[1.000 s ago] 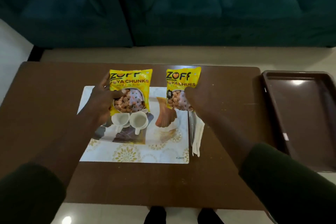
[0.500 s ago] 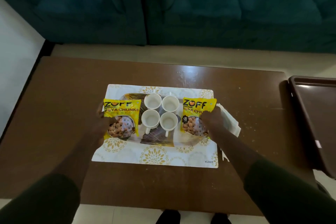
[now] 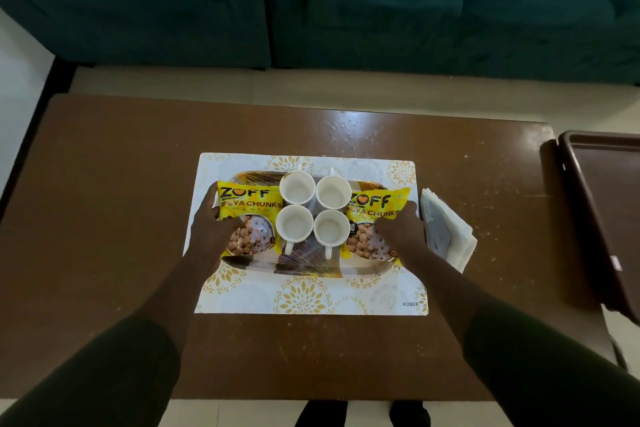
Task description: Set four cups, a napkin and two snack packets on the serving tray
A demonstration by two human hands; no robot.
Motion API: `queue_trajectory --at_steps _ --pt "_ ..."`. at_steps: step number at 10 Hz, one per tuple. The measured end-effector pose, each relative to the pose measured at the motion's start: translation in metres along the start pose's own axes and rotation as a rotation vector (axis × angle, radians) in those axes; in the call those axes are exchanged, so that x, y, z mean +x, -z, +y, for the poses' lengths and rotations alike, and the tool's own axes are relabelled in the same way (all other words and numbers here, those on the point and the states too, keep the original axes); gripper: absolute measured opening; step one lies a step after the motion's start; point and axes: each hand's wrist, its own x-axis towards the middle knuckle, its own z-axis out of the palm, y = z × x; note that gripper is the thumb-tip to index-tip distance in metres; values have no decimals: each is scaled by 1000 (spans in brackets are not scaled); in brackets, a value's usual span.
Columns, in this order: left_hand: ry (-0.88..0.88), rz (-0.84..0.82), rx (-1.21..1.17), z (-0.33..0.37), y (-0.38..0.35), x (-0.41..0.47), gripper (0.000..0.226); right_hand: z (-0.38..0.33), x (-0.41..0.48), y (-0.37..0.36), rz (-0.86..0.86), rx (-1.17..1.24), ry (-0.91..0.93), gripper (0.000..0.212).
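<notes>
Several white cups [image 3: 312, 211] stand in a tight square at the middle of the patterned serving tray [image 3: 304, 262]. A yellow snack packet [image 3: 247, 206] lies on the tray's left end with my left hand [image 3: 211, 230] gripping its left edge. A second yellow packet [image 3: 374, 215] lies on the right end under my right hand [image 3: 401, 230], whose fingers press on it. The white napkin [image 3: 446, 236] lies on the table just right of the tray, off it.
The tray sits on a white and gold placemat [image 3: 311, 295] on a brown table [image 3: 104, 218]. A dark brown empty tray [image 3: 606, 218] overhangs the table's right end. A teal sofa [image 3: 311, 0] stands beyond the table.
Both hands have lowered the two packets from above the cups down onto the tray, one on each side of the cups. The camera moved closer over the tray.
</notes>
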Motion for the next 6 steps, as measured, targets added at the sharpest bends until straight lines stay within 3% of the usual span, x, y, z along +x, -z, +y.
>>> queue_trajectory --at_steps 2,4,6 --pt "-336 223 500 -5 -12 -17 71 10 -14 2 145 -166 162 67" --pt "-366 241 677 0 -16 -35 67 17 -25 8 158 -154 324 67" --pt "-538 266 778 31 -33 -61 62 -1 -32 38 119 -293 559 64"
